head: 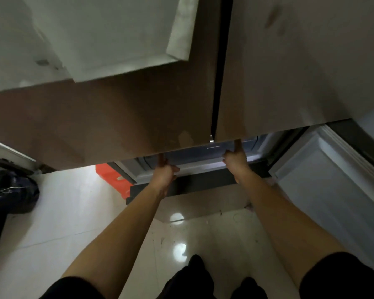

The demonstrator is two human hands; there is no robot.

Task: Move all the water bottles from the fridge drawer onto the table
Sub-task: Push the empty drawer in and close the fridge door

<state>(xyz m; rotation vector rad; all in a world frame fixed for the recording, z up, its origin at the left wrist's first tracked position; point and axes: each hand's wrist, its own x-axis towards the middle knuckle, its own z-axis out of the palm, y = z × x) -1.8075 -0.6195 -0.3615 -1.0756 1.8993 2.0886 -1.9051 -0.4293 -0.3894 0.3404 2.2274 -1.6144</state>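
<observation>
Below the brown fridge doors (138,117), the left hand (163,174) and right hand (235,161) reach over the fridge drawer (203,184)'s near rim; fingertips hidden, so grip cannot be told.

Dark-fronted fridge drawer (203,184) partly open

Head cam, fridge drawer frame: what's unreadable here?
- Head view: the inside of the fridge drawer is covered by the overhanging fridge doors; no water bottles show.
- The left hand and right hand reach under the door edge, which hides whether they grip anything.
- The table lies outside the frame.
- The orange object sits half behind the drawer and can't be identified.
</observation>
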